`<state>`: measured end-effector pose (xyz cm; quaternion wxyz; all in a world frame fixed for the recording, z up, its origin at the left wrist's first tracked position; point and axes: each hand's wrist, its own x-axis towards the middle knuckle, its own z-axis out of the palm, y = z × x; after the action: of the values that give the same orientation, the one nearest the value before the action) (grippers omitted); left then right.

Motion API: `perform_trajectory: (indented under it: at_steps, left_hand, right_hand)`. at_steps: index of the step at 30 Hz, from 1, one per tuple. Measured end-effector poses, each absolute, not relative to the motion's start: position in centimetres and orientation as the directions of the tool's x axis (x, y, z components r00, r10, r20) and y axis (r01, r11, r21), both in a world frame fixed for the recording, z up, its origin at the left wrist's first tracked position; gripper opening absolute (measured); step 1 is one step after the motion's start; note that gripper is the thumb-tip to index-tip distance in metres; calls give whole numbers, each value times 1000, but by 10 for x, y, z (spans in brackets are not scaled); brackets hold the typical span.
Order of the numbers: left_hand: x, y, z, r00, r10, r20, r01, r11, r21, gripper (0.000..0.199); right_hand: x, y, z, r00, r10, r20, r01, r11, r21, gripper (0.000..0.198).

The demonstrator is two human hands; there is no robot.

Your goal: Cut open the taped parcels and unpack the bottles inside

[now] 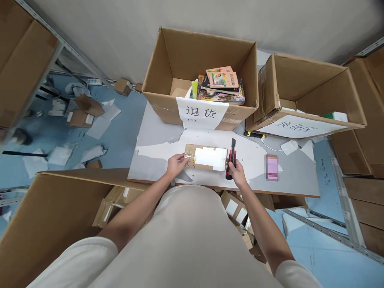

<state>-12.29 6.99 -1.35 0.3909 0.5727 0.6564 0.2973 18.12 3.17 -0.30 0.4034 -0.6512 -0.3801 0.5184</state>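
Note:
A flat cardboard parcel (210,158) with a white label lies across the front middle of the table (150,160). My left hand (176,165) grips its left end, thumb on top. At the parcel's right end, my right hand (238,172) is closed around a black and red utility knife (232,160). The blade points away from me, toward the big boxes. Whether the right fingers also touch the parcel's edge is hard to make out.
Behind the parcel stand a large open carton (204,116) with books (223,80) and a second open carton (303,124) with small boxes. A yellow-black tool (254,135) and a pink blurred item (272,168) lie at right. Another big carton (69,208) stands lower left.

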Motion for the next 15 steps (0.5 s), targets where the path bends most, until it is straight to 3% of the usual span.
perform_trajectory:
  at_steps: [6,8,10,12,15]
  left_hand:
    - [-119,92,-19,-33,983,-178,611,161,775,38]
    - [-119,88,-18,-37,994,-106,632,105,768,40]
    - [-119,79,-17,22,998,55,675,-55,736,43]
    - [-118,68,-18,226,951,208,688,-308,658,40]
    - [-115,58,-25,507,819,268,616,-561,553,30]
  right_hand:
    - [183,58,-8,163,921,-353,200,-381,-902,44]
    - [186,59,-5,140,927,-349,281,-375,-883,45]
    - [186,58,6,133,940,-314,454,-339,-824,45]
    - [180,58,23,127,961,-247,667,-267,-696,43]
    - [160,67,54,-63,973,-223,889,-47,-456,38]
